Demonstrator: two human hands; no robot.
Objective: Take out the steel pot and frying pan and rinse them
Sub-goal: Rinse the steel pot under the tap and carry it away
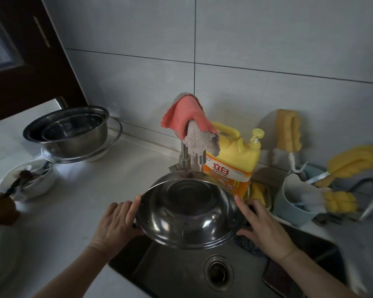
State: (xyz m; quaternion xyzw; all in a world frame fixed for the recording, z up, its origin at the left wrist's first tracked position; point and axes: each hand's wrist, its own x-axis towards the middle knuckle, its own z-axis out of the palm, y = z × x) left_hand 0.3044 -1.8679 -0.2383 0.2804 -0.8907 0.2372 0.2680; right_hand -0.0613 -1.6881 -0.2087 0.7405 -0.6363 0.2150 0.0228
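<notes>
Both your hands clamp the steel pot (190,214) by its rim, left hand (116,222) and right hand (265,224), tipped over the sink (181,265). Wet steel may slip; its far edge risks knocking the tap (184,155) or detergent bottle (233,160).

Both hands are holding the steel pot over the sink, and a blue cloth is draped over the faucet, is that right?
Not quite. The cloth draped over the faucet is pink, not blue, as the head view shows. The rest holds: the left hand and right hand hold the steel pot over the sink.
</notes>
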